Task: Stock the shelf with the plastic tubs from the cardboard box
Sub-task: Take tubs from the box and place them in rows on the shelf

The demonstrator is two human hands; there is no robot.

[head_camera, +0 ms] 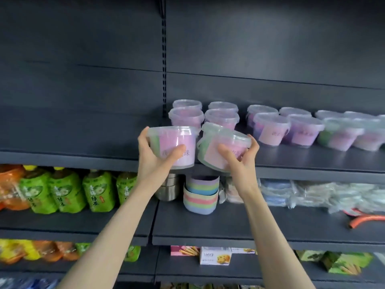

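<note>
Left grip (154, 157): curled round one upright tub (177, 140), held at the shelf (302, 161) front edge.
Right grip (242, 163): clamped on one tilted tub (210, 152), just beside the first.
Held tubs: two.
Stocked tubs (186, 119): four at left, four mid-shelf, more at right, count unclear.

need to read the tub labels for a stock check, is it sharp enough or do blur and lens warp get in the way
Head view: soft overall; the left hand hides part of the label on the left tub, and the tilted right tub in the right hand is blurrier; its wide angle bows the shelf edge and smears the far-right tubs; lighting dim and flat, no strong glare.
</note>
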